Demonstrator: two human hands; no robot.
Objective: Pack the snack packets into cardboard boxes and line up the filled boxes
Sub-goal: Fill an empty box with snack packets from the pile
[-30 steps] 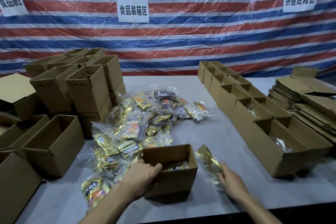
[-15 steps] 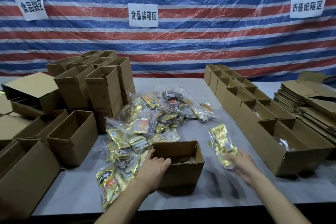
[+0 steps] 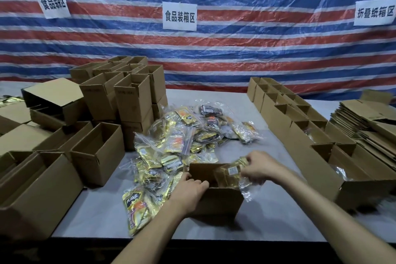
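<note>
The left hand (image 3: 189, 192) grips the near left edge of the open box (image 3: 220, 201) on the table (image 3: 96, 210). The right hand (image 3: 258, 168) pinches a gold packet (image 3: 227, 177), which is partly inside the box's open top. A pile of packets (image 3: 180, 141) lies just behind.

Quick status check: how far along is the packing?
Done: a row of boxes stands along the right, the nearest showing packets inside. In hand: the right hand holds a gold packet at the open box, gripped by the left hand. Left: a big pile of packets and empty boxes at left.
</note>
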